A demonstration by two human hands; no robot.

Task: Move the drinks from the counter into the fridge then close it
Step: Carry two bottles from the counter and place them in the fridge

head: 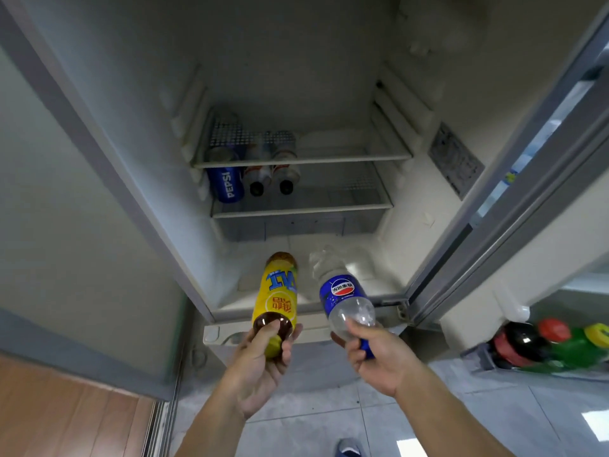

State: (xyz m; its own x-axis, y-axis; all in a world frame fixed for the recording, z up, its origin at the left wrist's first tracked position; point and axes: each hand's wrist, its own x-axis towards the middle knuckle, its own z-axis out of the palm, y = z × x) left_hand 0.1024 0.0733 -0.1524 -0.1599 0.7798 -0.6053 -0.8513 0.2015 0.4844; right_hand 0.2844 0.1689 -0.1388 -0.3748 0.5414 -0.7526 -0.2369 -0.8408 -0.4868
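Fridge (148, 133) stands open, door (527, 179) swung out beyond the right hand. The person stands before it, both arms stretched toward the bottom compartment.

Left hand (263, 361): fingers and thumb curled round the cap end of a yellow-labelled bottle (276, 296) of dark drink. Bottle lies nearly level, its base pointing away from the hand into the fridge, just above the fridge floor (329, 268).

Right hand (375, 351): grips a clear bottle with a blue label (339, 293) by its neck and blue cap. This bottle also points away from the hand into the lower compartment, base forward and somewhat blurred. The two bottles run side by side, close but apart.

Beyond both hands, deeper in: two wire shelves (303, 158). On the lower one, ahead of the left hand, a blue Pepsi can (227, 184) stands upright, and just beside it two dark bottles (270, 181) lie on their sides, caps facing the hands. The upper shelf crosses in front of them.

Out past the right hand, in the door's bottom rack (487, 357): several large bottles, red, green and yellow caps showing.

Below the arms: grey tiled floor (313, 423), a shoe tip (349, 448) at the bottom edge. Outward of the left hand, wooden flooring.
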